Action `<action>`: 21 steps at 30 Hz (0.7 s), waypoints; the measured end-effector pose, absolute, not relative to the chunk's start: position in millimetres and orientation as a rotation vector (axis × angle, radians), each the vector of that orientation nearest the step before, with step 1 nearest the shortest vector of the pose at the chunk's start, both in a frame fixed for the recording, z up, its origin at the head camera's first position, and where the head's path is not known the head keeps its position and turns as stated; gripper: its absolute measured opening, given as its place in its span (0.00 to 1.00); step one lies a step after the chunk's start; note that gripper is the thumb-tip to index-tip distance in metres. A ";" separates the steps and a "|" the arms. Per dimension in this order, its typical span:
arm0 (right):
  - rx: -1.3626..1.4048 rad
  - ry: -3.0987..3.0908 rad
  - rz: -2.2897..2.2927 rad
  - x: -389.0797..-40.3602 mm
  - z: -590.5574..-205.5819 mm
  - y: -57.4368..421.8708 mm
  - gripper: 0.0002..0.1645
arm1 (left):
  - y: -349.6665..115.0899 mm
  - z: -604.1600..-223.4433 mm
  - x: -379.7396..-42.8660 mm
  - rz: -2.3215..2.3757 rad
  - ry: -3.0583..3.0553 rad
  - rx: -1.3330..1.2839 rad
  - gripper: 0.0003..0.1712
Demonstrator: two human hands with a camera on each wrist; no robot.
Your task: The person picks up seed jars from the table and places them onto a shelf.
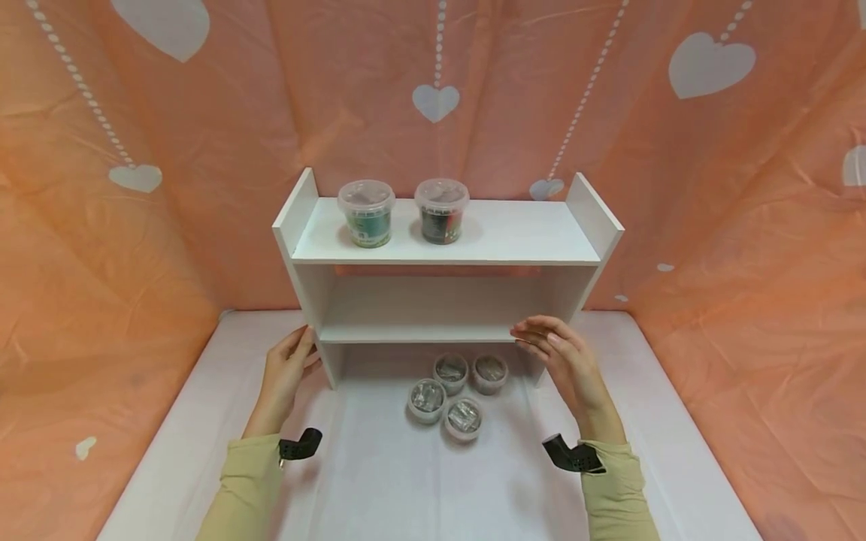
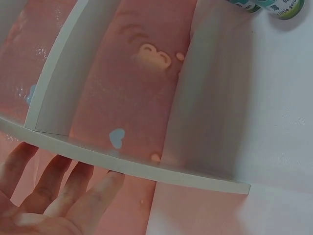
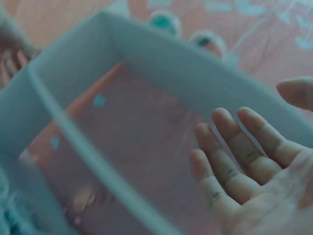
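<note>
A white shelf unit stands upright on the table. At its left side panel, my left hand has its fingertips against the outer face; in the left wrist view those fingers are extended along the panel. My right hand is raised before the right end of the middle board, holding nothing. The right wrist view shows its palm with fingers apart and slightly bent. On the top board sit two lidded plastic tubs, one green-labelled and one dark-and-red.
Several small lidded tubs are grouped on the white tabletop, under and in front of the lowest opening. An orange curtain with pale hearts surrounds the table at the back and sides.
</note>
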State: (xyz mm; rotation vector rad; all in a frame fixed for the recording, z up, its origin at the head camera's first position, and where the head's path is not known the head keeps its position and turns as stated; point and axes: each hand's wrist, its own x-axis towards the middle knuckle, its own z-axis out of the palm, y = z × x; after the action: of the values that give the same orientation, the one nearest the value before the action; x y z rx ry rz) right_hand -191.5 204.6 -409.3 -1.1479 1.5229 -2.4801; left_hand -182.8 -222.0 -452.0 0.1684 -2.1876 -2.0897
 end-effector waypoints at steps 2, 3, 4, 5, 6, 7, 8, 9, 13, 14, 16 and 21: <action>-1.096 1.567 -2.460 -189.6 -419.9 207.3 0.21 | -221.9 -452.3 -182.7 -2.093 -2.185 0.175 0.36; -1.067 1.592 -2.451 -188.9 -424.8 208.6 0.21 | -221.8 -452.3 -182.6 -2.092 -2.188 0.179 0.36; -1.026 1.624 -2.440 -188.1 -429.3 209.9 0.21 | -221.8 -452.4 -182.6 -2.094 -2.186 0.180 0.36; -0.982 1.651 -2.431 -187.4 -433.4 211.1 0.21 | -221.8 -452.6 -182.7 -2.099 -2.180 0.176 0.36; -0.942 1.673 -2.421 -187.0 -437.6 212.1 0.21 | -221.7 -452.6 -182.6 -2.102 -2.177 0.175 0.36; -0.913 1.696 -2.408 -186.9 -442.1 212.9 0.21 | -221.8 -452.6 -182.7 -2.104 -2.175 0.171 0.36; -0.881 1.717 -2.397 -186.5 -446.7 213.2 0.21 | -222.0 -452.5 -182.6 -2.104 -2.176 0.169 0.37; -0.863 1.738 -2.380 -186.3 -451.7 213.3 0.21 | -222.0 -452.5 -182.5 -2.104 -2.174 0.168 0.37; -0.795 1.787 -2.313 -184.0 -472.6 210.3 0.21 | -221.8 -452.3 -182.1 -2.100 -2.178 0.178 0.37; -0.778 1.795 -2.296 -182.9 -478.0 208.9 0.21 | -221.6 -452.0 -181.8 -2.096 -2.181 0.182 0.37; -0.752 1.804 -2.262 -181.1 -488.2 205.8 0.22 | -221.4 -451.9 -181.7 -2.090 -2.186 0.198 0.37; -0.669 1.873 -2.146 -178.8 -509.2 198.0 0.24 | -221.3 -451.4 -182.0 -2.100 -2.176 0.208 0.37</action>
State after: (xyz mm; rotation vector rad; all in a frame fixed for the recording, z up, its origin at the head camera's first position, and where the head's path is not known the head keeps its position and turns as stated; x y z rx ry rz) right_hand -178.8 198.0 -509.2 -0.6694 1.8735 -2.1460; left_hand -182.0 -221.3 -451.4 0.2075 -2.1759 -2.1003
